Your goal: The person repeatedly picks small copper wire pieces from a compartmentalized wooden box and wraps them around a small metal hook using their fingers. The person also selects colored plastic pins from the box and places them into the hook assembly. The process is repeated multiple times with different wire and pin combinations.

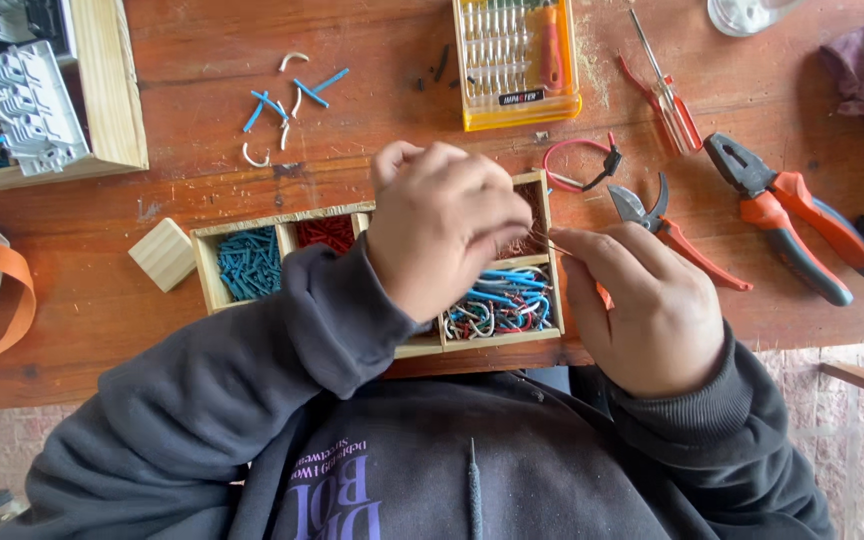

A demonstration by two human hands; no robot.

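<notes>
Head view: left hand [442,225] and right hand [642,305] pinch closed on thin copper wire [550,244].

Both hands, left hand [442,225] and right hand [642,310], crowd over the wooden compartment box [252,222], covering its middle. Right of them, pruning shears [672,235] and orange pliers [797,215] block the counter [202,70]. Behind, the yellow bit case [517,65] and scattered wire bits [287,95] lie; bare wood opens between these and the box's left part.

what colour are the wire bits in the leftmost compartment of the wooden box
Blue, seen in the head view: wire bits in the wooden box.
</notes>
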